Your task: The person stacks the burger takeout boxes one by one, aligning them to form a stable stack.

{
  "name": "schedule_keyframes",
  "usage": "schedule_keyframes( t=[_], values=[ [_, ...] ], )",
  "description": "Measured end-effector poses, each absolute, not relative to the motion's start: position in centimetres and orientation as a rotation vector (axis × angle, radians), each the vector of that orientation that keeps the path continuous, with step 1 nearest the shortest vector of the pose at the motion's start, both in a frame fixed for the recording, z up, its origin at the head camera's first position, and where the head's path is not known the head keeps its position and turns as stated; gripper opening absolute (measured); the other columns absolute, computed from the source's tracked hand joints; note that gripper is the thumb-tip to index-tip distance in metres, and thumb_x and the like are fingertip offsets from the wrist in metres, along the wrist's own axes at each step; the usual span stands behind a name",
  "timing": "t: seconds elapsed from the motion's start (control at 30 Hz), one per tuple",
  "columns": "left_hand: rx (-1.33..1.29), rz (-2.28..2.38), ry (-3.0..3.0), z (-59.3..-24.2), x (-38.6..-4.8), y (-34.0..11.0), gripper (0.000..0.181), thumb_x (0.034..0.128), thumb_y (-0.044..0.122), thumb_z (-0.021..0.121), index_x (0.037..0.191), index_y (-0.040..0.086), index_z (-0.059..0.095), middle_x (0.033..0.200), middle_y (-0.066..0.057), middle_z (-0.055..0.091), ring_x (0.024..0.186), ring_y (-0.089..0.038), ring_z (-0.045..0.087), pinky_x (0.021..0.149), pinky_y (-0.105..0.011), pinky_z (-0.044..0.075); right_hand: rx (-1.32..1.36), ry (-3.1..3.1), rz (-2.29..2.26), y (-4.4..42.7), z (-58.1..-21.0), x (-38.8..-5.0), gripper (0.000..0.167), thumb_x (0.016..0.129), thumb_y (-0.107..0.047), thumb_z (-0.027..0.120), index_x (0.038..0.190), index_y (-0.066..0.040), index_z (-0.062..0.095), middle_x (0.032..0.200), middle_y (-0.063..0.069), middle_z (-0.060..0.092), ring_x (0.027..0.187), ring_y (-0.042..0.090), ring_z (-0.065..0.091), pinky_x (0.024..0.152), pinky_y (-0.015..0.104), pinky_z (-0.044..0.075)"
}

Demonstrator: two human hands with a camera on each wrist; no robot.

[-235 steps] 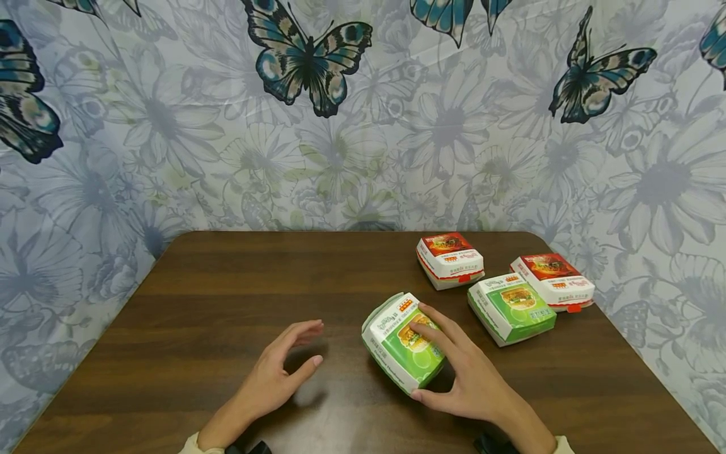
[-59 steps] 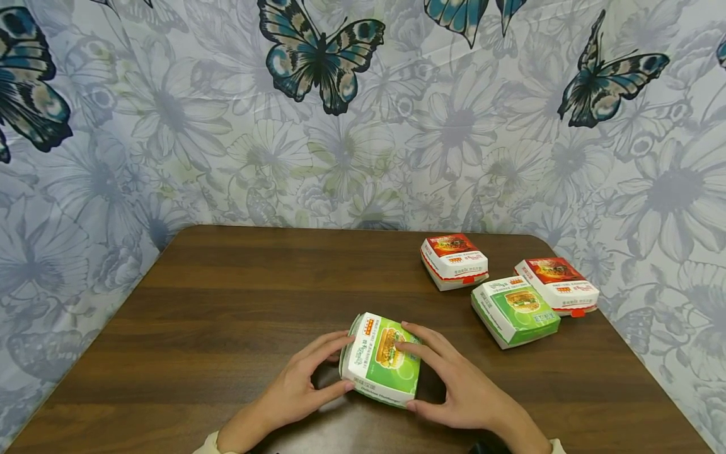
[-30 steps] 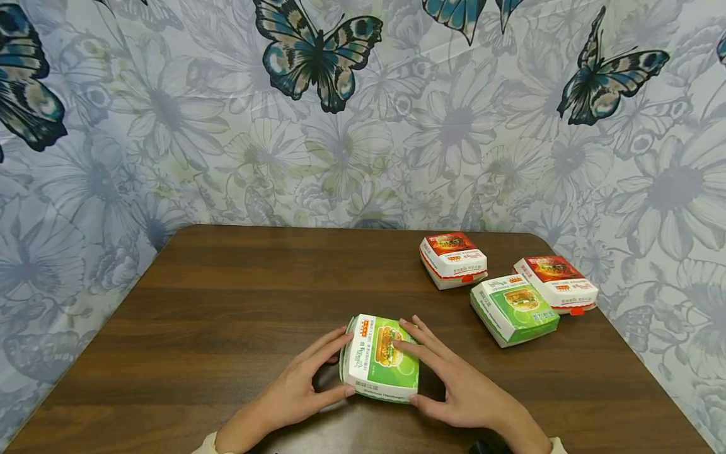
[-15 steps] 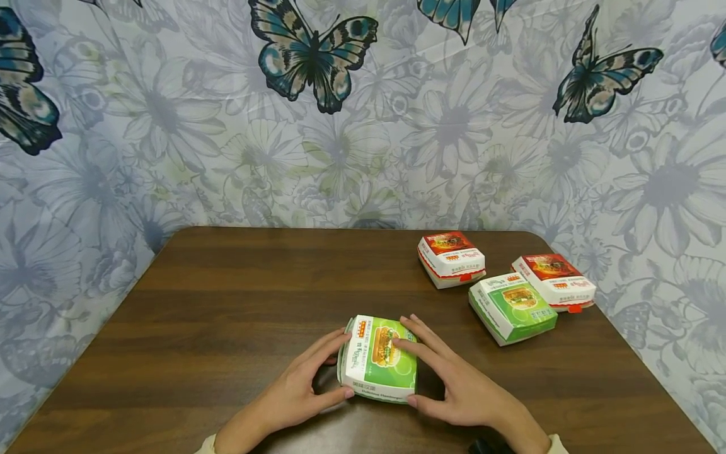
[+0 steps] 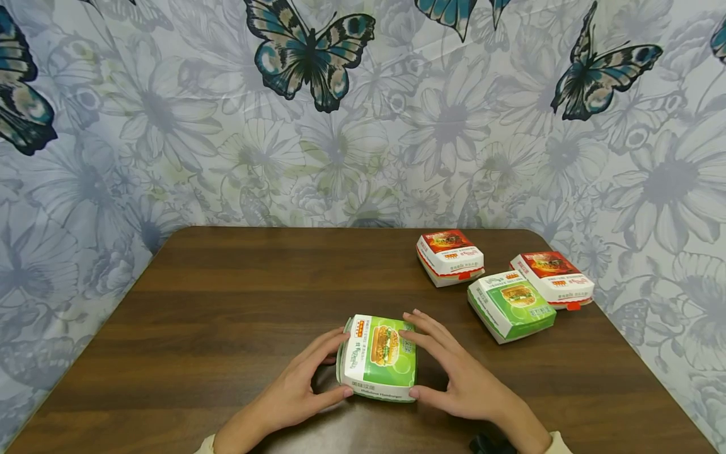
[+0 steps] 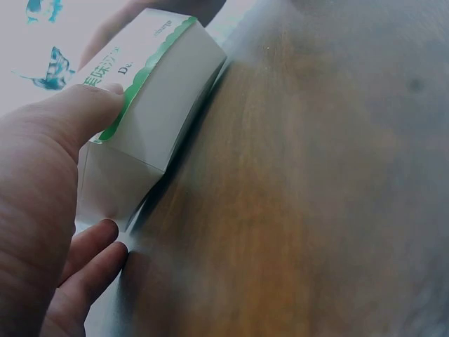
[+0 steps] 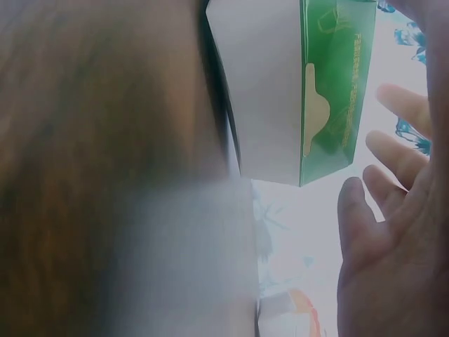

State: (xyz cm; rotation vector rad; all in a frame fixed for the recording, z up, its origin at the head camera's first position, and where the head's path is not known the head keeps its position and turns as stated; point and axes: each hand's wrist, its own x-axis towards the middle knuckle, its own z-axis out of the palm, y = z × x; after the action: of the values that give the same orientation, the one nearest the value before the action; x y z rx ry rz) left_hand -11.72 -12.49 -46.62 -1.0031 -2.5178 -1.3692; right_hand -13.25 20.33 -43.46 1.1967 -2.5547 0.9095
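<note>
A green and white burger box lies near the front of the table, its burger picture up. My left hand holds its left end, thumb at the near corner and fingers at the far one; in the left wrist view the thumb of the left hand lies on the printed edge of the box. At the right end is my right hand, fingers spread by the far corner, thumb at the near one. In the right wrist view, a gap shows between the right hand and the box.
Farther back on the brown table stand a red and white box, another red and white box and a second green box touching it. Behind the table hangs a butterfly-patterned cloth.
Since the oldest frame, the front box has moved left and turned, and my left hand has taken hold of it. Over the last half second, my right fingers have drawn back from its top.
</note>
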Motion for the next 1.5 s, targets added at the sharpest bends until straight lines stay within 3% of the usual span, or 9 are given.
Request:
schedule_keyframes(
  t=[0.1, 0.23, 0.6, 0.8, 1.5],
  values=[
    [-1.017, -1.367, -2.498, -46.6, -11.8, -12.5, 0.077, 0.0923, 0.034, 0.079, 0.157, 0.020, 0.040, 0.161, -0.008, 0.038, 0.134, -0.020, 0.054, 0.100, -0.032, 0.055, 1.182, -2.545, 0.932, 20.4, -43.4, -13.4, 0.077, 0.089, -0.039, 0.081, 0.155, -0.025, 0.044, 0.168, -0.002, 0.029, 0.157, 0.025, 0.021, 0.121, 0.021, 0.022],
    [-1.025, -1.374, -2.485, -46.6, -11.8, -12.4, 0.077, 0.0926, 0.034, 0.079, 0.157, 0.019, 0.040, 0.162, -0.009, 0.037, 0.134, -0.021, 0.054, 0.100, -0.032, 0.055, 1.160, -2.538, 0.947, 20.5, -43.4, -13.5, 0.075, 0.090, -0.036, 0.080, 0.155, -0.024, 0.044, 0.168, -0.002, 0.030, 0.157, 0.024, 0.023, 0.120, 0.015, 0.016],
    [-1.017, -1.396, -2.494, -46.6, -11.8, -12.5, 0.074, 0.0933, 0.034, 0.078, 0.155, 0.020, 0.041, 0.163, -0.008, 0.036, 0.134, -0.020, 0.054, 0.101, -0.032, 0.054, 1.101, -2.497, 0.934, 20.9, -43.0, -13.9, 0.073, 0.091, -0.026, 0.080, 0.154, -0.020, 0.046, 0.166, 0.000, 0.033, 0.155, 0.024, 0.026, 0.120, 0.013, 0.015],
    [-1.024, -1.393, -2.486, -46.7, -11.8, -12.4, 0.074, 0.0931, 0.034, 0.078, 0.156, 0.021, 0.040, 0.163, -0.008, 0.036, 0.134, -0.020, 0.055, 0.101, -0.032, 0.054, 1.070, -2.477, 0.920, 21.2, -43.0, -13.9, 0.076, 0.090, -0.023, 0.081, 0.155, -0.023, 0.043, 0.166, 0.001, 0.034, 0.155, 0.024, 0.027, 0.120, 0.014, 0.016],
    [-1.010, -1.390, -2.517, -46.8, -11.7, -12.5, 0.076, 0.0933, 0.037, 0.078, 0.157, 0.023, 0.038, 0.163, -0.006, 0.035, 0.129, -0.017, 0.058, 0.102, -0.032, 0.054, 0.879, -2.509, 0.898, 22.3, -42.0, -14.0, 0.091, 0.085, -0.021, 0.085, 0.160, -0.018, 0.035, 0.162, 0.006, 0.039, 0.150, 0.023, 0.034, 0.120, 0.014, 0.019]
  ],
)
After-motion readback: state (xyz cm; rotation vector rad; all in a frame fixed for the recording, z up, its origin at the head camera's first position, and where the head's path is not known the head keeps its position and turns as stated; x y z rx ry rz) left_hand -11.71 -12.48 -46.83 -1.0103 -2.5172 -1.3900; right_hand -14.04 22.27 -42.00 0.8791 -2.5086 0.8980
